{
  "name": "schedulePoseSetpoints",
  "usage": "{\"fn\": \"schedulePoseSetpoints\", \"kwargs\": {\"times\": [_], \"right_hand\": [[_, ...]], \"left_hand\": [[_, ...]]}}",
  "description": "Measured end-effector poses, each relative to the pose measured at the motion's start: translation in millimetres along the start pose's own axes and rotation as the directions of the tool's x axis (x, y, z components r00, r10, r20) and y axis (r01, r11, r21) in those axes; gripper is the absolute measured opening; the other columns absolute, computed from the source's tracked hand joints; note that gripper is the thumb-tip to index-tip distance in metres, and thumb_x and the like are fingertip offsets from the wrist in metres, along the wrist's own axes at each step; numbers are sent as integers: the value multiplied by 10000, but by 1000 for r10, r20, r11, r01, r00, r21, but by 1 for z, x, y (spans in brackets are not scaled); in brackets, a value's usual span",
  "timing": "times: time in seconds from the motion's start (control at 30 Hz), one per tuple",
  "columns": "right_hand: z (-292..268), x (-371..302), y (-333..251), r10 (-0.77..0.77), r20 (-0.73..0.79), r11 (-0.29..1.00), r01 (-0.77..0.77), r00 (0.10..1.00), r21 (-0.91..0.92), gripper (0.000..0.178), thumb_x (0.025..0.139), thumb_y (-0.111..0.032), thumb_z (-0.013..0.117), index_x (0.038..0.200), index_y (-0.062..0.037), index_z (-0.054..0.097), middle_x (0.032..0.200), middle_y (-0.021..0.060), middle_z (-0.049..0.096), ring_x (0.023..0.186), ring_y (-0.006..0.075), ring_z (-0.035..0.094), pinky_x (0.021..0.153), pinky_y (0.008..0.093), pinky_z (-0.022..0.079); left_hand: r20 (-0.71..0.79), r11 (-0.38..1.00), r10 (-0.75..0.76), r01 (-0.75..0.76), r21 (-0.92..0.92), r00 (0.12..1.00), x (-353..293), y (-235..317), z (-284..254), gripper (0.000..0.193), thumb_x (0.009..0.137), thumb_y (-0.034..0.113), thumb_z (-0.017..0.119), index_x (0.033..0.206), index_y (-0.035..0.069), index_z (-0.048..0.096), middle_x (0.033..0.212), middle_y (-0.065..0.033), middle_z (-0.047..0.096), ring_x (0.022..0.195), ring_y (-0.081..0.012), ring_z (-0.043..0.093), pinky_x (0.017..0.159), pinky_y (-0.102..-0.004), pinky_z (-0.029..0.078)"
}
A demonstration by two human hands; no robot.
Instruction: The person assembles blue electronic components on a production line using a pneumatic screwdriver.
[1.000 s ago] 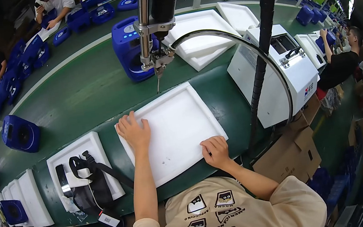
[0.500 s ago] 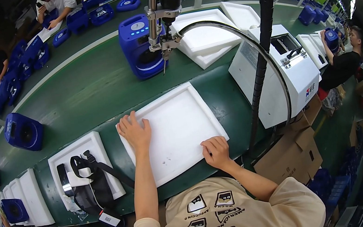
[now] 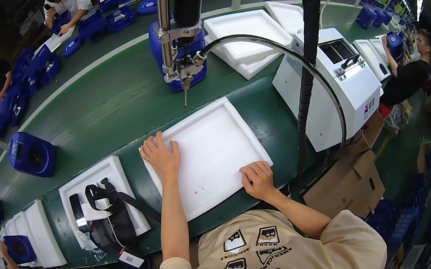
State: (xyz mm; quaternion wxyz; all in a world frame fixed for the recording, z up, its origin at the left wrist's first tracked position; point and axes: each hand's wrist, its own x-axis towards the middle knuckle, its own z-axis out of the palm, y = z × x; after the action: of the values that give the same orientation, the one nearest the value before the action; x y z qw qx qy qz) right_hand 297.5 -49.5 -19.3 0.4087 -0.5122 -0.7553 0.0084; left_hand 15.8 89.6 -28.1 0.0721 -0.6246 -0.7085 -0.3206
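In front of me a shallow white foam tray (image 3: 214, 160) lies flat on the green bench. My left hand (image 3: 161, 156) rests over its left rim, fingers stretched and thumb spread. At the tray's near right corner, my right hand (image 3: 257, 179) is closed with curled fingers over the rim. Beyond the tray's far edge hangs a metal screwdriver head (image 3: 182, 71) with its thin bit pointing down, touching neither hand. Behind it stands a blue speaker-like box (image 3: 158, 45), partly hidden.
Left of my arm, another foam tray (image 3: 137, 213) holds a black strapped pouch (image 3: 112, 228). A blue speaker box (image 3: 32, 154) stands on the green belt. More foam trays (image 3: 244, 30) lie beyond. To the right are a white machine (image 3: 327, 95) and a black cable (image 3: 310, 76). Co-workers sit around.
The hanging screwdriver head has swung left and slightly nearer, covering more of the blue box behind it. At the far left, a co-worker's arm has shifted. Both my hands stay in place.
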Motion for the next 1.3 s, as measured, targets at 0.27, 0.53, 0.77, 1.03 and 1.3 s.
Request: {"fn": "schedulePoseSetpoints", "kwargs": {"times": [0.27,0.53,0.77,1.03,1.3], "right_hand": [[1,2,-1,0,6,1000,0,1000,9,116,792,-45,672,902,-69,700,857,73,682,822,288,646,782,413,472],[6,-5,3,-22,79,999,25,997,-34,132,824,-65,663,951,-81,697,916,96,678,892,332,634,827,470,471],[9,-6,-3,-27,99,999,31,995,-41,99,861,-62,637,945,-59,690,891,100,666,875,330,621,824,447,451],[14,-2,-3,-13,139,998,22,990,-59,100,893,-80,602,932,-43,686,879,114,654,850,340,598,797,447,434],[12,-4,-9,5,149,994,11,989,-111,112,893,-108,586,903,-42,676,864,120,643,831,332,588,790,436,417]], "left_hand": [[-9,1000,12,-12,-20,1000,-1,-8,4,508,842,272,678,1289,32,639,1288,-207,563,1300,-382,466,1201,-562,234],[101,959,-26,54,-278,995,11,-18,-41,540,832,219,738,1340,69,634,1313,-181,604,1323,-381,497,1185,-541,306],[185,582,-154,241,-777,971,71,-86,-141,423,912,124,728,1315,41,632,1085,-107,695,1049,-199,675,911,-349,534],[-326,751,-635,461,-472,701,177,-314,-162,1040,833,319,827,1575,67,143,1174,-230,639,1066,-316,676,881,-412,551],[180,-168,-980,136,-976,80,272,-362,-219,1403,763,509,860,1620,257,-223,1595,-202,312,1277,-456,508,998,-573,509]]}}
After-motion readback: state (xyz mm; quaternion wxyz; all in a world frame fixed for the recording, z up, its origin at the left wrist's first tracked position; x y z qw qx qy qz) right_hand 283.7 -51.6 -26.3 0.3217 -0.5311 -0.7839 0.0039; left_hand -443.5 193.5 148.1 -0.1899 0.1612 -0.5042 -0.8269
